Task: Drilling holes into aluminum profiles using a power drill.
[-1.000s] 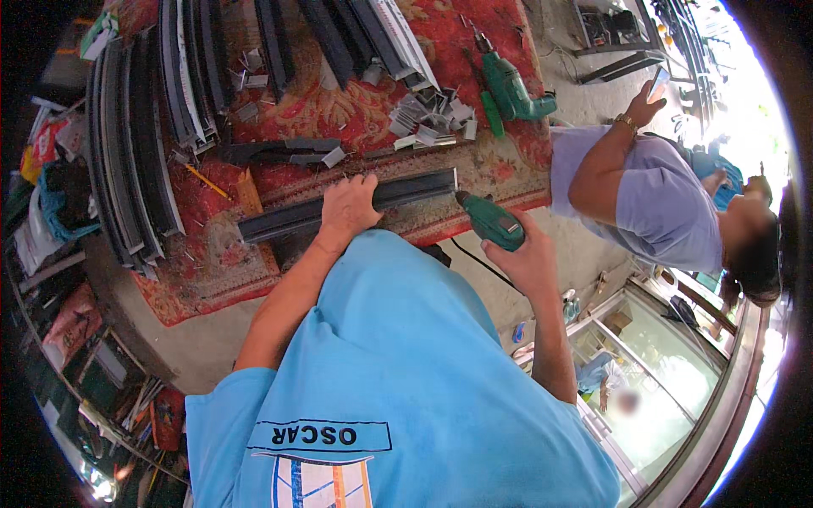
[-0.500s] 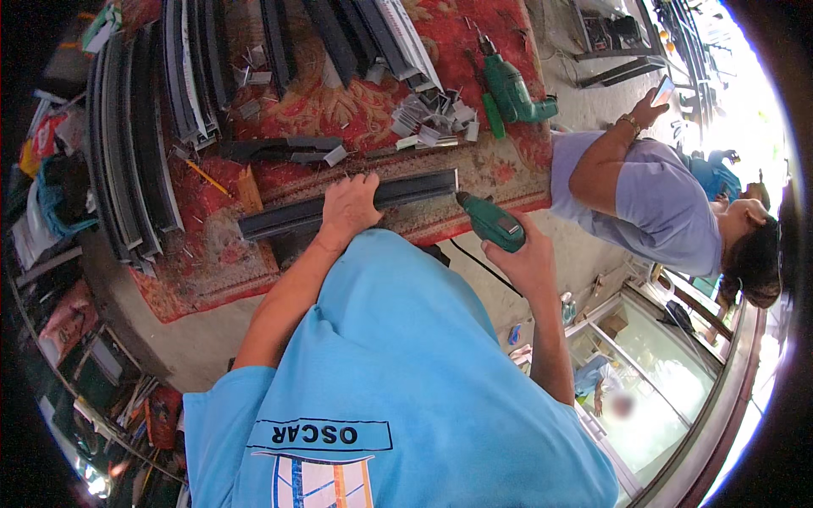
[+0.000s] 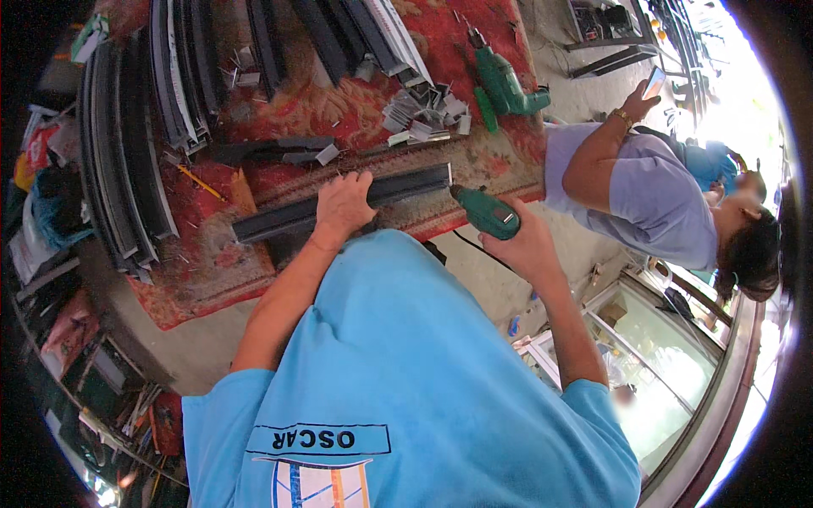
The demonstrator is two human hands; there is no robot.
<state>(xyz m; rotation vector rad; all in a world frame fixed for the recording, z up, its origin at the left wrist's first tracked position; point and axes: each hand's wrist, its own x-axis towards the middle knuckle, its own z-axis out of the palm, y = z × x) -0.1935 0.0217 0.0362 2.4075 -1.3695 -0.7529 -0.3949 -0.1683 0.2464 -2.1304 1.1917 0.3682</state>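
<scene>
A black metal profile (image 3: 406, 185) lies across the near part of a table, over a red patterned carpet. My left hand (image 3: 343, 207) is closed over its middle, fingers on the far side and wrist toward me. In my right hand (image 3: 533, 243) is a green power drill (image 3: 487, 212), gripped with its chuck pointing left at the profile's right end. Whether the bit touches the metal cannot be made out. A piece of wood (image 3: 243, 190) sits under or against the profile's left part.
The carpeted table (image 3: 195, 292) holds several long black profiles (image 3: 127, 169), a pile of small metal channel pieces (image 3: 419, 112), a second green drill (image 3: 506, 85) and a yellow pencil (image 3: 201, 182). A person (image 3: 652, 186) at the right holds a phone (image 3: 654, 83). Glass-paned frames (image 3: 652, 364) stand lower right.
The drill's rear end has swung away from me, so it lies more level with the profile. My right elbow has moved outward. My left hand keeps its place on the profile.
</scene>
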